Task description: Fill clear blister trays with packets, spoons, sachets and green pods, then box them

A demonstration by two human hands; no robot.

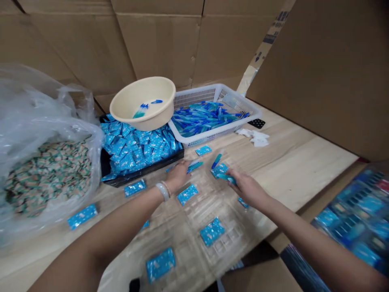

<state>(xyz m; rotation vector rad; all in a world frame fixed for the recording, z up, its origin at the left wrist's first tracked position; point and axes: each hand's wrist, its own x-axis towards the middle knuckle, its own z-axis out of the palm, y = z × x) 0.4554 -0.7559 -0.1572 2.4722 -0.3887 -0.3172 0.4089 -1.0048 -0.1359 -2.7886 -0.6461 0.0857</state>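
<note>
My left hand pinches a blue plastic razor at its fingertips, with a blue foil sachet partly under the hand. My right hand grips a teal razor over another sachet. A loose blue razor lies just beyond, between my hands. Beneath both hands spreads a transparent plastic blister tray, with several sachets on it, such as one near the front. More sachets lie on the wooden table.
A black tray is heaped with blue sachets, and a beige basin sits on it. A white basket holds many razors. At left, a plastic bag holds patterned sachets. Cardboard walls surround the table; blue packaged boxes lie lower right.
</note>
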